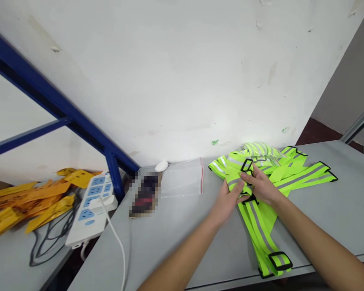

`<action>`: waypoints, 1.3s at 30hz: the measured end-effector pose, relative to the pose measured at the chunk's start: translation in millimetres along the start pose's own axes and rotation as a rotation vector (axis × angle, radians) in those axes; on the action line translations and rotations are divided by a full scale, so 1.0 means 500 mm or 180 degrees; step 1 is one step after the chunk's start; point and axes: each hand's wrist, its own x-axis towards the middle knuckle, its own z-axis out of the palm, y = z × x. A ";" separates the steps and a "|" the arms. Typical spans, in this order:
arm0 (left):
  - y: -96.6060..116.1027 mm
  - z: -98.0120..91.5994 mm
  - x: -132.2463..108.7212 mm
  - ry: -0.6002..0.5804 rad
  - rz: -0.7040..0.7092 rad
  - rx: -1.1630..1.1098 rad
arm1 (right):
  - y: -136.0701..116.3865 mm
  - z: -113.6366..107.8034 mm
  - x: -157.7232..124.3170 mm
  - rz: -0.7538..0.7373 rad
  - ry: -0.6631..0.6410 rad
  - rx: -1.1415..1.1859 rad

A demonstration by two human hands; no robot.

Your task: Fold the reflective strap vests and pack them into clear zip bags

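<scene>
Both hands are closed on a neon yellow-green reflective strap (234, 165) with a silver stripe and black buckles. My left hand (227, 199) grips its lower left side, and my right hand (262, 186) pinches it from the right beside a black buckle (246, 165). Beneath the hands, more reflective straps (257, 226) hang toward the table's front edge, with a large black buckle (280, 261) at the near end. Others fan out to the right (306, 178). Behind the hands lies a clear bag (263, 149) with folded straps inside.
A flat clear zip bag (182, 178) with a red seal line lies left of the hands, beside a white oval object (161, 166) and a pixelated item (145, 194). Farther left are a blue metal frame (79, 119), a white power strip (92, 206) with a cable, and orange-yellow packets (48, 194).
</scene>
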 end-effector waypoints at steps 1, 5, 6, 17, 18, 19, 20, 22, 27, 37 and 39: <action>-0.001 0.000 0.000 -0.0152 -0.0052 -0.0064 | -0.003 -0.004 -0.001 0.0019 -0.0035 -0.0033; -0.002 0.002 -0.007 -0.0328 -0.0041 -0.0153 | -0.010 -0.014 -0.003 0.0033 -0.0078 -0.0084; 0.000 0.003 -0.009 -0.0352 -0.0033 -0.0155 | -0.011 -0.015 -0.003 0.0009 -0.0080 -0.0065; 0.007 0.003 -0.009 0.0645 0.0925 0.0225 | -0.014 0.005 -0.015 -0.0323 -0.0821 -0.1148; 0.002 0.005 -0.007 0.0614 0.0996 0.0228 | -0.011 0.009 -0.015 -0.0389 -0.0888 -0.1215; -0.001 0.006 -0.006 0.0592 0.1062 0.0212 | -0.007 0.014 -0.015 -0.0457 -0.0917 -0.1268; -0.003 0.008 -0.005 0.0585 0.1099 0.0170 | -0.005 0.018 -0.015 -0.0515 -0.0910 -0.1311; -0.001 0.009 -0.003 0.0606 0.1066 0.0000 | -0.001 0.026 -0.014 -0.0579 -0.0864 -0.1389; 0.025 0.009 -0.001 0.0783 0.0502 -0.0488 | 0.005 0.036 -0.009 -0.0439 -0.0690 -0.1337; 0.031 0.011 0.006 0.1312 0.0321 -0.1055 | 0.018 0.055 0.004 0.0367 -0.0151 -0.1096; 0.023 0.010 0.010 0.1447 0.0375 -0.1031 | 0.018 0.055 0.003 0.0286 -0.0220 -0.1150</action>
